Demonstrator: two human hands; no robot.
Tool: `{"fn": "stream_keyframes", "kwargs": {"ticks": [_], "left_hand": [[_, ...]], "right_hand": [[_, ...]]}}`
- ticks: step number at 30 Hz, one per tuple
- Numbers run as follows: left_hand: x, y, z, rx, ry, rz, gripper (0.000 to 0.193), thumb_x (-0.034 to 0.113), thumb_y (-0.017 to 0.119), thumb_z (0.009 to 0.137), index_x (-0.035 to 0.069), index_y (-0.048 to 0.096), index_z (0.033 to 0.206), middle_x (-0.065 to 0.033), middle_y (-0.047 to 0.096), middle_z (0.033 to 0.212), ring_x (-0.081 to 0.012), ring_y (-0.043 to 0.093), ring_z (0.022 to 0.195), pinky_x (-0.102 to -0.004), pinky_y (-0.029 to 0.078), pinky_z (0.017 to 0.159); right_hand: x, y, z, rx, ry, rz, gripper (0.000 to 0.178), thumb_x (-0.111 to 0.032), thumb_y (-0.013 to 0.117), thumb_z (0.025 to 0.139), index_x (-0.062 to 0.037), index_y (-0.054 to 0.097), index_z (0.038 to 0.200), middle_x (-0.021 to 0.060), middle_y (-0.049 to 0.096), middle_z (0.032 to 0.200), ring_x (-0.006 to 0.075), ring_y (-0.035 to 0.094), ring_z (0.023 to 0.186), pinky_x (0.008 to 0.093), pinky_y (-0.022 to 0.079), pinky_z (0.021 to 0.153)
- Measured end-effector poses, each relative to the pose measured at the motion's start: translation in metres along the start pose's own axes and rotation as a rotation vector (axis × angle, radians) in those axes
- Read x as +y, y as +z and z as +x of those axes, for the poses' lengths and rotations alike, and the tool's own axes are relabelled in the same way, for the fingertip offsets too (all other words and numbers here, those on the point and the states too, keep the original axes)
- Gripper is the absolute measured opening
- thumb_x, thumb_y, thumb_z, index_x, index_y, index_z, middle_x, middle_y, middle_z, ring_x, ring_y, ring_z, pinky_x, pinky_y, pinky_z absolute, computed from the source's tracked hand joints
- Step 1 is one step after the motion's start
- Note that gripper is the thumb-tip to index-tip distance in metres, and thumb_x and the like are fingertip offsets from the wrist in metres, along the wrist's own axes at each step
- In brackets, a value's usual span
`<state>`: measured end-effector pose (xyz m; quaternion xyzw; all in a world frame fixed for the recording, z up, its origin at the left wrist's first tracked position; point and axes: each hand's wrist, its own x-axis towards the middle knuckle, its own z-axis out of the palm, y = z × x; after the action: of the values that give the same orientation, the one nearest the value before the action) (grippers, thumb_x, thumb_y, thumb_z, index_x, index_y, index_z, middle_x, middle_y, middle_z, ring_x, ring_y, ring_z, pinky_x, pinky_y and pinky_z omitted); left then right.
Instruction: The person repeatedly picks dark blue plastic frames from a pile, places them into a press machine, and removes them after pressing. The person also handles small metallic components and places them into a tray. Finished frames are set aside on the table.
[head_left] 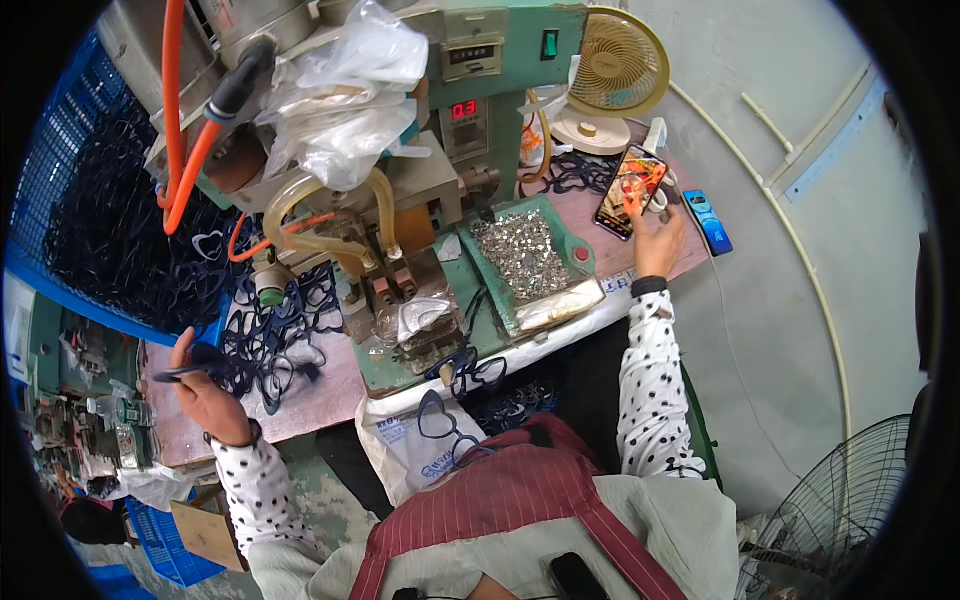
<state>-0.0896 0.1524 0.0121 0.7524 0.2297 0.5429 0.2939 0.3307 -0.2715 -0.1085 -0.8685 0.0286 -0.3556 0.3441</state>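
At the left edge of the table, my left hand point(214, 408) grips a dark blue glasses frame point(205, 362) between thumb and fingers; part of it blurs into the frames behind. My right hand point(660, 243) reaches forward on the right, with a finger on the lit screen of a phone point(640, 180) that leans upright. The rest of that hand is loose and holds nothing. Between my hands stands a green machine point(515, 45) with a metal fixture point(425, 320). To its right is a green tray point(482, 283) of small shiny metal parts point(520, 255).
A blue basket point(110, 305) heaped with dark frames stands at the left. More frames point(275, 345) lie on the pink table point(330, 395). A small fan point(612, 65) and a blue boxlike item point(708, 222) sit at the right. Orange hoses point(172, 110) hang by the machine.
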Motion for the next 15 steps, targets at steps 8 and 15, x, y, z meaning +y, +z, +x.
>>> {"fn": "stream_keyframes", "kwargs": {"ticks": [8,15], "left_hand": [[0.073,0.034,-0.038,-0.229,-0.242,-0.528,0.039,0.04,0.045,0.101,0.007,0.053,0.121,-0.0055,0.06,0.091,-0.0073,0.047,0.06,-0.0201,0.035,0.05],[0.117,0.059,-0.056,-0.721,0.716,-0.567,0.028,0.014,0.067,0.086,0.018,0.064,0.113,-0.0095,0.063,0.119,-0.0256,0.063,0.097,-0.0445,0.047,0.093]], "right_hand": [[0.119,0.094,0.046,-0.625,0.228,-0.066,0.081,-0.078,0.049,0.077,-0.0061,0.07,0.108,0.0226,0.067,0.106,0.0406,0.063,0.098,0.0477,0.048,0.081],[0.049,0.038,0.025,-0.152,0.375,0.737,0.056,-0.046,0.044,0.101,0.0044,0.059,0.12,0.0133,0.064,0.115,0.0201,0.058,0.111,0.0324,0.043,0.096]]}}
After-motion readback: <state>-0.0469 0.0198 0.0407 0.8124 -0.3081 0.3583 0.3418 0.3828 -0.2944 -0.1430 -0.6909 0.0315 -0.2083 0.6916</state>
